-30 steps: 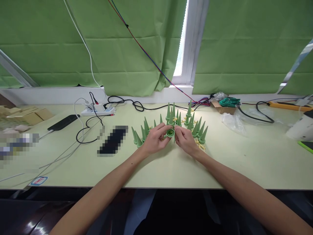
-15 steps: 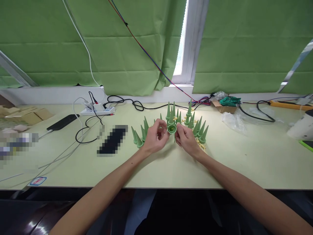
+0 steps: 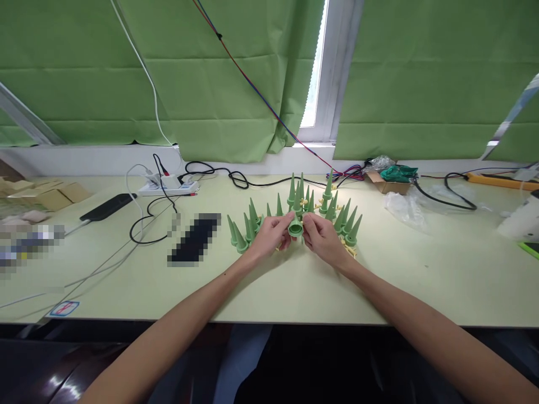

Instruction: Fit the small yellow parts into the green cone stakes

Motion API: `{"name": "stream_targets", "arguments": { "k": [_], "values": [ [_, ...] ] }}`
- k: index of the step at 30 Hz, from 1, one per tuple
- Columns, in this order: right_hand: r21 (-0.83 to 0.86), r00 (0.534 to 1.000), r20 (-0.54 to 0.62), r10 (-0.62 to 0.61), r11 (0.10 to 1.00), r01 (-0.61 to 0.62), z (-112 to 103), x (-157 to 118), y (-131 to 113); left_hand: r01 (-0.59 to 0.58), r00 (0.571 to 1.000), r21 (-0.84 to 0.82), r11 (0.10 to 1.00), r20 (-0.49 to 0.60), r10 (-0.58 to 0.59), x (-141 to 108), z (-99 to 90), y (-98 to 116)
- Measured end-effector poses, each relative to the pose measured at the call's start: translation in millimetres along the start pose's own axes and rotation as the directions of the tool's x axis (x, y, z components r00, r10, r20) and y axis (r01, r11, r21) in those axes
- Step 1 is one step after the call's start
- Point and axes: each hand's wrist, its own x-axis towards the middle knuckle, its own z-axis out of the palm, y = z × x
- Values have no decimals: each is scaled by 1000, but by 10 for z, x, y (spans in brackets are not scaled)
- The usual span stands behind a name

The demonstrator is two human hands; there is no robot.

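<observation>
Pinching one cone (image 3: 295, 221) near the rim (image 3: 296, 234) with left hand (image 3: 268, 235) and right hand (image 3: 324, 238); looks light and stiff, best held there

The left hand (image 3: 269, 235) has lowered its arched fingers and now holds the green cone (image 3: 295, 228) too.

Table (image 3: 404, 280) bears green cones (image 3: 241, 242), a power strip (image 3: 168, 188), a small open carton (image 3: 389, 184), crumpled clear plastic (image 3: 405, 210) and yellow boxes (image 3: 54, 195).

A blue-bordered sticker (image 3: 57, 311) on the table (image 3: 404, 269) bears an unclear red mark (image 3: 65, 307).
</observation>
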Motion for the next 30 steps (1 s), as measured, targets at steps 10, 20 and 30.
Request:
{"name": "stream_targets", "arguments": {
  "k": [10, 20, 30],
  "values": [
    [-24, 1000, -8, 14, 1000, -14, 23, -23, 65, -118, 993, 109, 987, 31, 116, -46, -19, -49],
    [-120, 999, -38, 24, 992, -28, -13, 7, -1, -271, 959, 367, 890, 21, 283, -27, -3, -113],
    [-100, 994, -75, 80, 991, -87, -23, 25, -53, -435, 878, 492, 754, 45, 477, -6, 46, -110]
  ]
}}
